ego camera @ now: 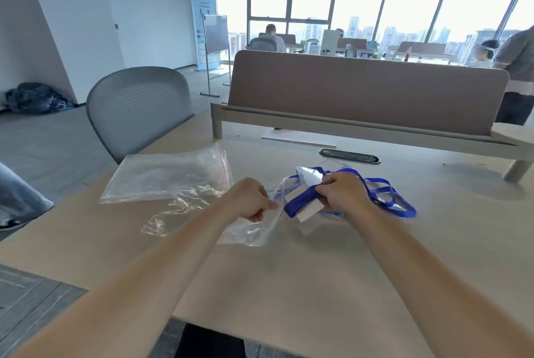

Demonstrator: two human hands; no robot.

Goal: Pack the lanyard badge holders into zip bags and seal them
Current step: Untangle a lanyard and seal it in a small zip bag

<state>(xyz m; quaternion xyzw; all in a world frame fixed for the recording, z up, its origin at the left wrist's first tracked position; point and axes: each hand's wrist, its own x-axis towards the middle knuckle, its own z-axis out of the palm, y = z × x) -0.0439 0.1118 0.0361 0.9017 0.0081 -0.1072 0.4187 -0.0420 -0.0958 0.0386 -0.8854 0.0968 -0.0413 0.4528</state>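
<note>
head view: both hands work near the middle of the surface [289, 285], forearms coming in from the near edge

left hand [251, 198]: fingers curled, pinching the mouth edge of a clear zip bag [254, 233]; the rest of the bag lies slack on the surface toward the near edge

right hand [344, 193]: fingers curled round a badge holder [309, 210] with its blue lanyard [300, 201] bunched around it, held right at the bag mouth; can't tell how far in it is, if at all

just behind and right of the right hand: pile of more blue lanyards and clear holders [396, 198], loops spilling toward the right edge

left side of the surface: flat stack of spare zip bags [164, 175], red line along the zip end, reaching the left edge; crumpled clear wrapper [173, 210] just in front of it

far edge: black cable slot [349, 155], white paper sheet [297, 138], brown divider panel [367, 92] standing behind

grey mesh chair [138, 109] beside the far-left corner
</note>
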